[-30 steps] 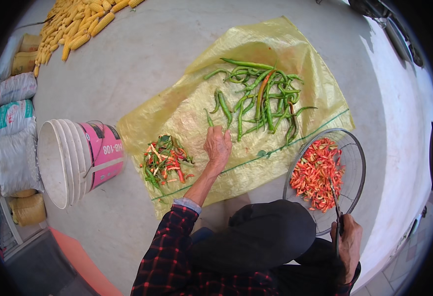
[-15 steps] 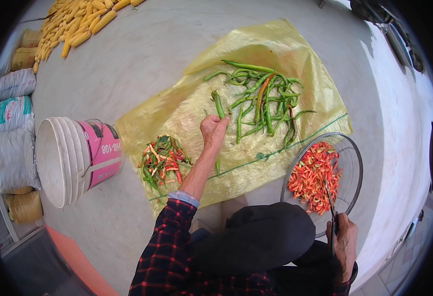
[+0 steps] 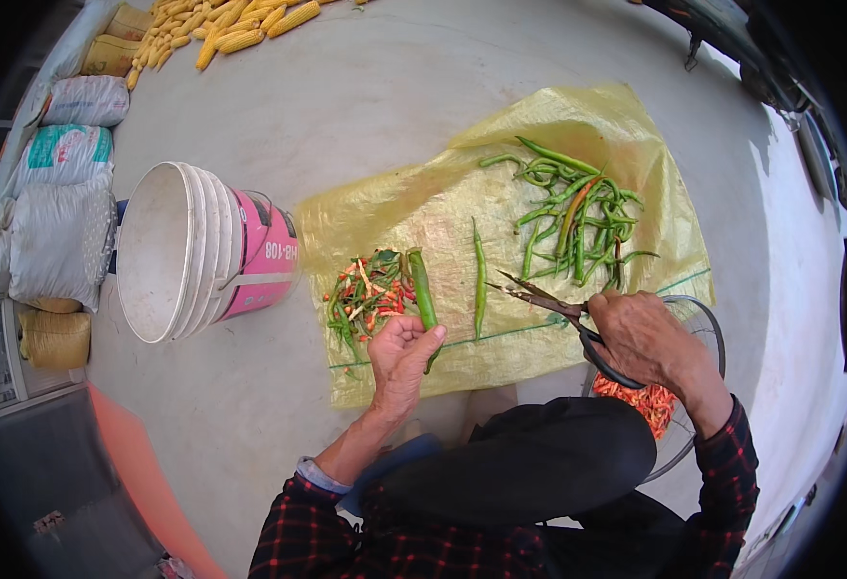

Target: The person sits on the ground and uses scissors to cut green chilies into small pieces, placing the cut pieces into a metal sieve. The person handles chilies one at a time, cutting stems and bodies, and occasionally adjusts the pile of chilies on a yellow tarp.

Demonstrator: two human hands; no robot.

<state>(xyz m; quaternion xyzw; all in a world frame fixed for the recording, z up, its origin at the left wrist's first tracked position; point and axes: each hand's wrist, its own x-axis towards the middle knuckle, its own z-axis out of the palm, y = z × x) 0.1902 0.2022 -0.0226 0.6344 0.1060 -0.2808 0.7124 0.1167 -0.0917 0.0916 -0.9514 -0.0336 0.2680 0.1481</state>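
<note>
The left hand's grip (image 3: 399, 359) is closed, thumb against fingers, around the near part of a thick, smooth, glossy green chilli pepper (image 3: 421, 289), above the near-left part of a translucent yellow woven-plastic sheet (image 3: 385, 207). The pepper is straight, its long axis running from the near edge of the sheet toward the far one, the far end leaning slightly left.

The right hand's grip (image 3: 643, 338) is curled around the black looped handles of dark metal scissors (image 3: 566, 309); the blades are parted and point left, tips near a slender green pepper (image 3: 480, 280) that lies alone, its long axis running from near to far.

Toward the sheet's right edge is a tangle of thin, curling green peppers (image 3: 583, 214), one of them reddish. Near the left corner is a ragged heap of red, green and pale trimmings (image 3: 370, 289).

By the near-right edge, partly hidden behind the right arm, a round wire basket (image 3: 721, 352) holds chopped red pieces (image 3: 655, 405). Off the left edge is a ribbed white plastic bucket (image 3: 209, 241) with a pink label (image 3: 267, 253) printed in white characters, upside down here
</note>
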